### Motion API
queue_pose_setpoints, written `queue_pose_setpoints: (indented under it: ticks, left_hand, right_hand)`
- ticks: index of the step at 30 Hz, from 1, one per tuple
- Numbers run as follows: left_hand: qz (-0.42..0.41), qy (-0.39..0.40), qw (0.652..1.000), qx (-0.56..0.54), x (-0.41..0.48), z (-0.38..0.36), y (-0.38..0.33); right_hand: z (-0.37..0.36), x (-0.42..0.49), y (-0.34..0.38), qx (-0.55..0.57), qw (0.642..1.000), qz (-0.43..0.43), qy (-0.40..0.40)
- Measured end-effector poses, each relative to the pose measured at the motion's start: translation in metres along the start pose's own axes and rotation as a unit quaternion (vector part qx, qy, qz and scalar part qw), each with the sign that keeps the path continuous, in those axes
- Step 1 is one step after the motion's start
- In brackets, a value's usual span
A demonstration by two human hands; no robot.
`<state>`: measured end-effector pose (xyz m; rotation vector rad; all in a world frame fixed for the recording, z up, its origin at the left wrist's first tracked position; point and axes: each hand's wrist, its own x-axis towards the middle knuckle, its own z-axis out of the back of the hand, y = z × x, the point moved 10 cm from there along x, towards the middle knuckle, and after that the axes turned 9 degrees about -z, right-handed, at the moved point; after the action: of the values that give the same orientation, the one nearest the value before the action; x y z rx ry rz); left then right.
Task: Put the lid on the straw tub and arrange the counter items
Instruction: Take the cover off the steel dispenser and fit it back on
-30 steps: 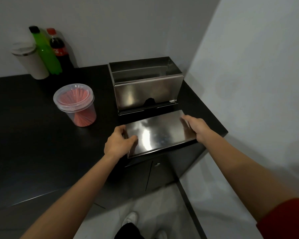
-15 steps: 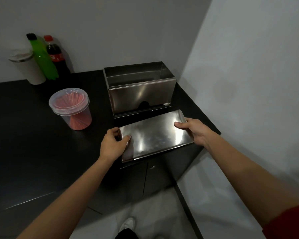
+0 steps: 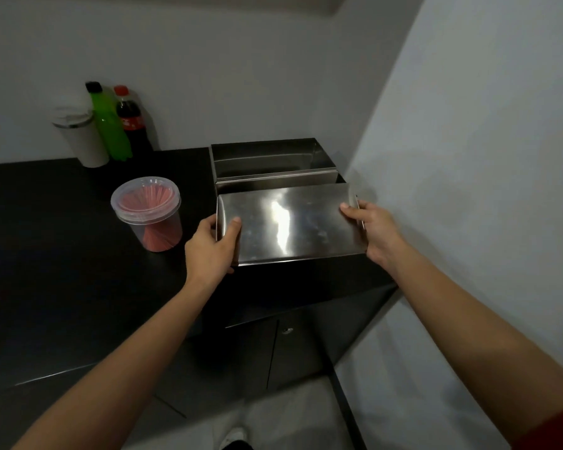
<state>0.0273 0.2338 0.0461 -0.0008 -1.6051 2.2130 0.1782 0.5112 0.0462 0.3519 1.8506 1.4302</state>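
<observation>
A: What distinguishes this moment from the half-second before?

B: The steel cover (image 3: 290, 222) is now off the desk (image 3: 62, 271). A moment ago it lay near the front edge; here it is raised and carried back, its far edge just in front of the open steel box (image 3: 270, 159), and it hides most of the box's front panel.

A: And how are the hands placed?

B: One at each short end. The left hand (image 3: 210, 246) clamps the left end, thumb on top and fingers wrapped beneath; the right hand (image 3: 372, 227) clamps the right end likewise. Both are closed on the cover, well apart from each other.

A: Where is the straw tub?

B: The straw tub (image 3: 148, 212) stands upright on the desk, left of the box and apart from both hands. Its clear lid (image 3: 145, 198) appears seated on the rim, red straws visible through it.

A: What follows for the task?

B: The lidding step looks complete, so the work has probably passed to arranging. The lift suggests the cover is meant for the box; its edges would need squaring with the opening. The cup (image 3: 80, 134) and two bottles (image 3: 117, 125) at the back wall are untouched.
</observation>
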Motion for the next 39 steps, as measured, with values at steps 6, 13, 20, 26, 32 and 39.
queue_pose_setpoints:
  ticks: [6,13,20,26,32,39]
  left_hand:
    - [-0.056,-0.018,0.996,0.069,0.023,0.022,-0.038]
    - [-0.095,-0.022,0.992,0.083,0.07,0.031,-0.069]
    - [-0.07,-0.035,0.989,0.129,0.123,0.029,-0.066]
    - [-0.06,-0.017,0.987,0.146,0.153,0.019,-0.06]
    - [-0.036,0.023,0.984,0.172,0.164,0.007,-0.048]
    - [-0.016,0.066,0.975,0.213,0.168,-0.003,-0.039]
  right_hand:
    - [-0.006,0.013,0.043,0.047,0.997,0.062,-0.014]
    - [-0.02,0.041,0.084,0.043,0.992,0.098,-0.067]
    - [-0.041,0.083,0.113,-0.041,0.987,0.122,-0.099]
    - [-0.051,0.106,0.125,-0.095,0.979,0.141,-0.115]
    - [-0.052,0.118,0.128,-0.119,0.976,0.133,-0.126]
    - [-0.053,0.124,0.121,-0.162,0.973,0.109,-0.119]
